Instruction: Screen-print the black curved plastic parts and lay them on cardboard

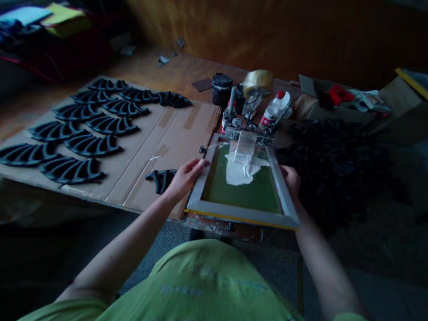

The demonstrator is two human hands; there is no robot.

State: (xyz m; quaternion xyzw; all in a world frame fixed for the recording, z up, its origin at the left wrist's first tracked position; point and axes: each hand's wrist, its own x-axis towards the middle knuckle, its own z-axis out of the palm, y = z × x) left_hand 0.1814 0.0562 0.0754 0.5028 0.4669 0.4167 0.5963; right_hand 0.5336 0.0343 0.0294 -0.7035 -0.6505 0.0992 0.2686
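Note:
A screen printing frame [243,213] with green mesh lies in front of me, its far end at a metal clamp [249,125]. White ink [241,172] is spread over the far half of the mesh, below a pale, flat squeegee-like piece [245,146]. My left hand [186,178] is closed on the frame's left side, thumb on top. On the opposite side my right hand [291,182] grips the frame, its fingers partly hidden. Just left of my left hand, a black ribbed, fan-shaped piece [161,178] rests on the cardboard; what lies under the frame is hidden.
Several black fan-shaped pieces [76,169] lie in rows on a cardboard sheet [124,168] at left. A dark heap of similar pieces [334,162] is at right. Behind the clamp stand a black tub [221,89], a tape roll [258,82] and a red-capped bottle [273,109].

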